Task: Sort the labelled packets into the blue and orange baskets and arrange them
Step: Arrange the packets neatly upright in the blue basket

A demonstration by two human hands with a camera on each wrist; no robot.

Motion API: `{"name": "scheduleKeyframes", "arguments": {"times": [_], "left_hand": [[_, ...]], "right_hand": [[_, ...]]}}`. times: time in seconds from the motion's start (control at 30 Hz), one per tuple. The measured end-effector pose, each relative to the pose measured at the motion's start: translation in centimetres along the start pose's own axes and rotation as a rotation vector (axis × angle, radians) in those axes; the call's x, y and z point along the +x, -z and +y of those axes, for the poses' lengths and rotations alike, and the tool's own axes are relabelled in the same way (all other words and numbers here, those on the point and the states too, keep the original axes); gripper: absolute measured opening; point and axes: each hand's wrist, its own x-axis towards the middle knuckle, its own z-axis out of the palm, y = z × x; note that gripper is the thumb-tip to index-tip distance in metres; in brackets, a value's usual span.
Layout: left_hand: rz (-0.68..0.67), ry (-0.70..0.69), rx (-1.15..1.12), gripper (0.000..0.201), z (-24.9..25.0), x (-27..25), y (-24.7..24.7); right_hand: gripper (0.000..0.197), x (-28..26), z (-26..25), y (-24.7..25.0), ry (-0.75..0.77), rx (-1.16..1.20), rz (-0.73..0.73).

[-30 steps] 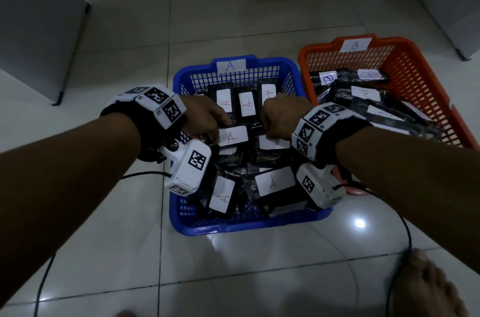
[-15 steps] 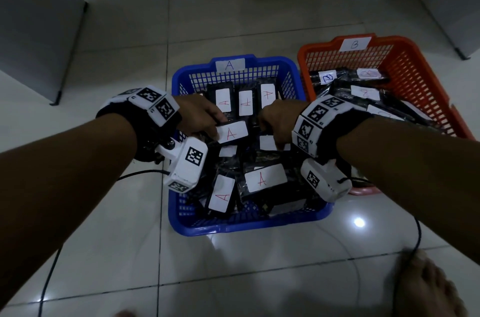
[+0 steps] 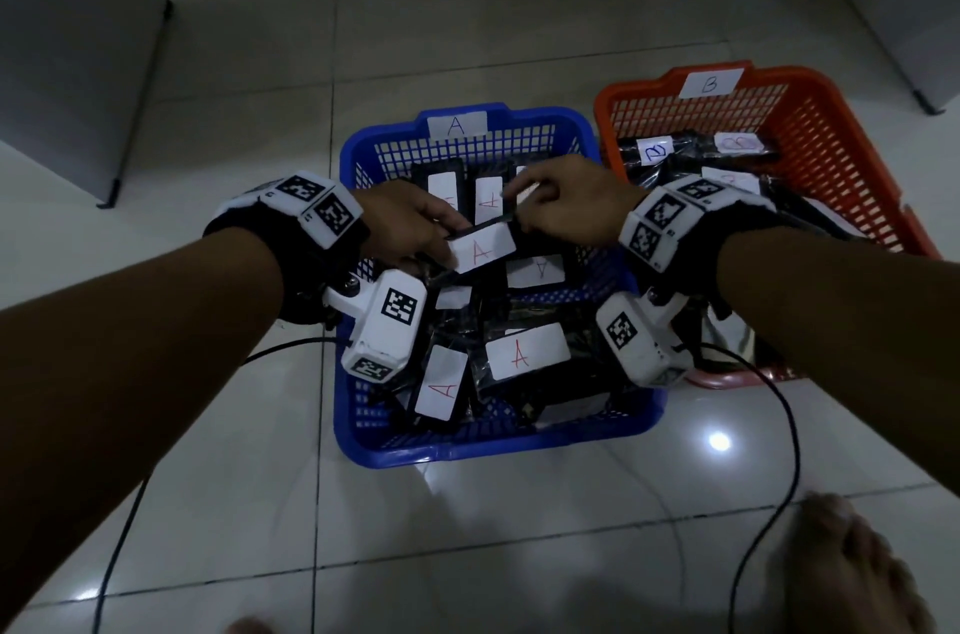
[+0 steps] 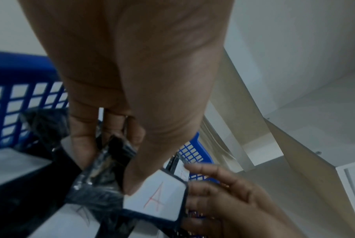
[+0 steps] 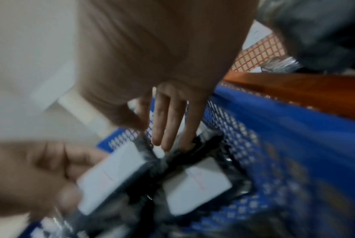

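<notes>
Because the blue basket is already crowded with loose, overlapping packets, I judge that the raised packet could snag a neighbour on its way down and knock the upright row at the back askew, or slide flat onto the heap. My left hand pinches its black wrapper between thumb and fingers, while my right hand hovers at its far end with fingers straight and loosely spread. It is a glossy black packet with a white label bearing a red A, held above the basket's middle.
</notes>
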Motion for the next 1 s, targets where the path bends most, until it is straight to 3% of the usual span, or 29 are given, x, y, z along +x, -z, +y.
{"name": "scheduleKeyframes", "arguments": {"times": [0.1, 0.23, 0.3, 0.4, 0.5, 0.77, 1.0], "left_hand": [[0.033, -0.018, -0.059, 0.039, -0.1, 0.2, -0.7], [0.098, -0.016, 0.003, 0.030, 0.0, 0.6, -1.8], [0.164, -0.015, 0.140, 0.031, 0.3, 0.8, -2.3], [0.203, 0.013, 0.459, 0.056, 0.8, 1.0, -3.1], [0.248, 0.008, 0.646, 0.063, 0.9, 0.9, -4.0], [0.219, 0.017, 0.745, 0.059, 0.9, 0.6, -4.0], [0.183, -0.075, 0.808, 0.051, 1.1, -0.1, -4.4]], "right_hand": [[0.036, 0.0, -0.6, 0.2, -0.007, 0.053, -0.093], [0.015, 0.5, -1.2, 0.5, -0.036, -0.092, -0.130], [0.010, 0.6, -1.5, 1.4, -0.051, -0.184, -0.112], [0.007, 0.6, -1.3, 2.7, -0.048, -0.291, -0.071], [0.007, 0.4, -0.6, 2.8, -0.045, -0.307, -0.031], [0.016, 1.7, -0.4, 1.4, -0.028, -0.533, -0.159], [0.022, 1.9, 0.0, 0.0, 0.019, -0.761, -0.230]]}}
